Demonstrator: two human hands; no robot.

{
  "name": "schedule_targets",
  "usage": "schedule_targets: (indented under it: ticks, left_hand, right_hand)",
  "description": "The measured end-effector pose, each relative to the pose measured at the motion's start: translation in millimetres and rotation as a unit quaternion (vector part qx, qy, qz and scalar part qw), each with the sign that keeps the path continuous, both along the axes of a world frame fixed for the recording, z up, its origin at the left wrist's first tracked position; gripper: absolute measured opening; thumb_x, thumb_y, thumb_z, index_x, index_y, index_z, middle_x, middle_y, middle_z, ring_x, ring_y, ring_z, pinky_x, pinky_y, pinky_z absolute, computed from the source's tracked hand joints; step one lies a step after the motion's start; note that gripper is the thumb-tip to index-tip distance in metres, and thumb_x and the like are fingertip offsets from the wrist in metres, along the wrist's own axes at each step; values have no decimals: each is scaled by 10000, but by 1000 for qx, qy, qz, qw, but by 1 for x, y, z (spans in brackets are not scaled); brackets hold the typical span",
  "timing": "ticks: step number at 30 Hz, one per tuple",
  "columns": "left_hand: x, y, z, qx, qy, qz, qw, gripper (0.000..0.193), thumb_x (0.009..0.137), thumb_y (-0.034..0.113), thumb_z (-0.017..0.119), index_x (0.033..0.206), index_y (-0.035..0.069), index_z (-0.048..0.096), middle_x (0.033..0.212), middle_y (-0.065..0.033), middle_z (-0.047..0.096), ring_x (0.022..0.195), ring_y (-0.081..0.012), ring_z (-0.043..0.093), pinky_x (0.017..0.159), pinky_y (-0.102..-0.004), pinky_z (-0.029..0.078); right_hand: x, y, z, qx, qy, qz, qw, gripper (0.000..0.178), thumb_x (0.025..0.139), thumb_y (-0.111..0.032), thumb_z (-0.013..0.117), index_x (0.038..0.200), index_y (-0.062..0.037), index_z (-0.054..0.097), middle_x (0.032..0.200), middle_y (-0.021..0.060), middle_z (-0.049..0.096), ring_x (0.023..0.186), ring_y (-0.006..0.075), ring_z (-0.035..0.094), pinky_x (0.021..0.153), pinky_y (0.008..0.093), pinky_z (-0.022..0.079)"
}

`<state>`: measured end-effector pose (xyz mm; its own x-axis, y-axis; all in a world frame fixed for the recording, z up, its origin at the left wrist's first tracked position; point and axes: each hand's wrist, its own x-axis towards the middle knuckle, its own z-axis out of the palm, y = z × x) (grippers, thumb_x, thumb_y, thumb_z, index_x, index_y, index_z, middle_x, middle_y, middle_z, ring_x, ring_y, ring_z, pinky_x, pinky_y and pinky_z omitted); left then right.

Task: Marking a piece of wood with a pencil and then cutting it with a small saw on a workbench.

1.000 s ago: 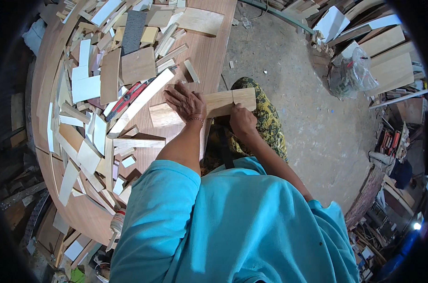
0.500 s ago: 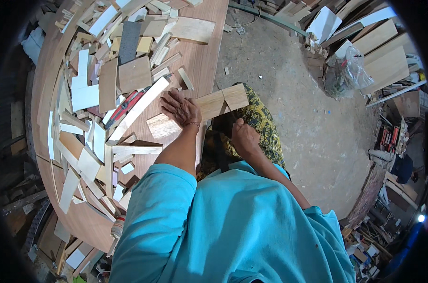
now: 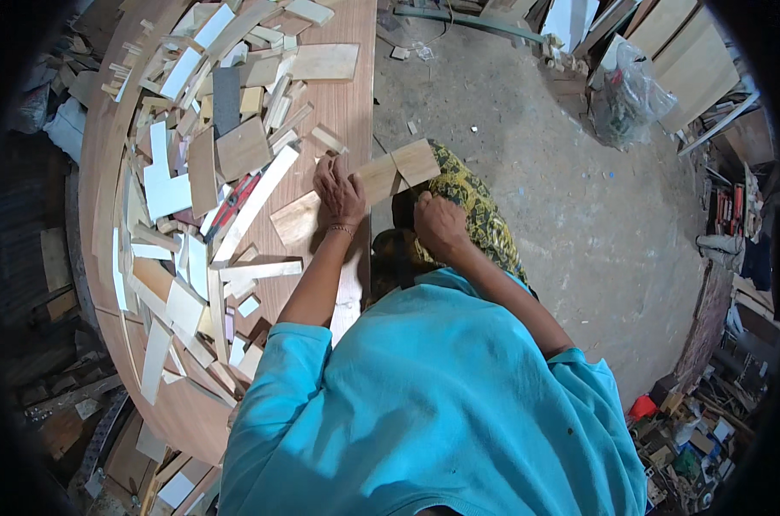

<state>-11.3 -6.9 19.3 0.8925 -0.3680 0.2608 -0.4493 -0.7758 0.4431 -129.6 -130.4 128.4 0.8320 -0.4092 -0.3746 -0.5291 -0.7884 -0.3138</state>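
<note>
A pale wooden board [image 3: 297, 220] lies across the edge of the table, its right end sticking out past it over my patterned trouser leg. My left hand [image 3: 339, 191] presses the board onto the tabletop, with fingers curling over its far side. A thin dark saw blade [image 3: 397, 165], seen nearly edge-on, crosses the overhanging part at a slant. My right hand [image 3: 442, 227] is closed in a fist at the blade's near end, just below the board; the handle is hidden inside it. A short wood block [image 3: 330, 138] rests beyond my left hand.
Piled offcuts [image 3: 242, 148] cover the left of the table [image 3: 355, 95], among them a long white strip [image 3: 256, 204] and a red-handled tool [image 3: 233, 203]. Concrete floor [image 3: 570, 249] lies to the right. A clear plastic bag [image 3: 632, 95] stands by leaning panels [image 3: 695, 73].
The view has shifted slightly. My left hand still presses the board, its fingers a little more bent. My right fist and the blade have moved slightly against the board, up and away from me.
</note>
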Motion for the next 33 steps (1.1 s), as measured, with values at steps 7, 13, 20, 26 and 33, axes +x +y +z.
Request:
schedule_targets:
  ticks: [7, 13, 20, 26, 33]
  left_hand:
    - [1, -18, 18, 46, 45, -76, 995, 340, 727, 283, 493, 964, 42, 457, 974, -174, 406, 951, -324, 367, 804, -440, 275]
    - [-11, -13, 15, 86, -46, -111, 989, 369, 732, 317, 482, 1012, 81, 433, 1001, -170, 391, 974, -342, 342, 825, -474, 246]
    - [-13, -13, 24, 172, 31, -117, 978, 373, 767, 312, 422, 1096, 137, 407, 1095, -166, 367, 1057, -324, 311, 890, -506, 194]
    - [-9, -16, 13, 162, 25, -110, 980, 366, 769, 311, 424, 1099, 155, 415, 1072, -140, 381, 1040, -305, 322, 861, -491, 221]
    - [-8, -14, 17, 181, 45, -99, 977, 347, 783, 317, 412, 1100, 174, 419, 1032, -125, 394, 1004, -301, 337, 811, -487, 247]
  right_hand:
    - [-2, 1, 2, -3, -29, 27, 999, 231, 797, -115, 357, 726, 20, 531, 648, 175, 582, 596, 303, 590, 504, 383, 467]
    - [-2, 6, -1, -19, 4, 55, 998, 204, 780, -108, 382, 727, 18, 534, 681, 192, 587, 623, 286, 600, 525, 369, 480]
    - [9, 11, -9, 16, 15, -29, 999, 164, 762, -98, 420, 721, -1, 546, 672, 158, 597, 643, 276, 609, 525, 358, 489]
    - [42, 9, -45, 8, 7, 8, 1000, 176, 765, -111, 398, 736, 0, 531, 656, 185, 580, 631, 300, 598, 525, 368, 480]
    - [-12, 16, 8, 19, 77, -17, 997, 147, 773, -99, 387, 757, 12, 482, 650, 208, 573, 626, 339, 588, 532, 397, 474]
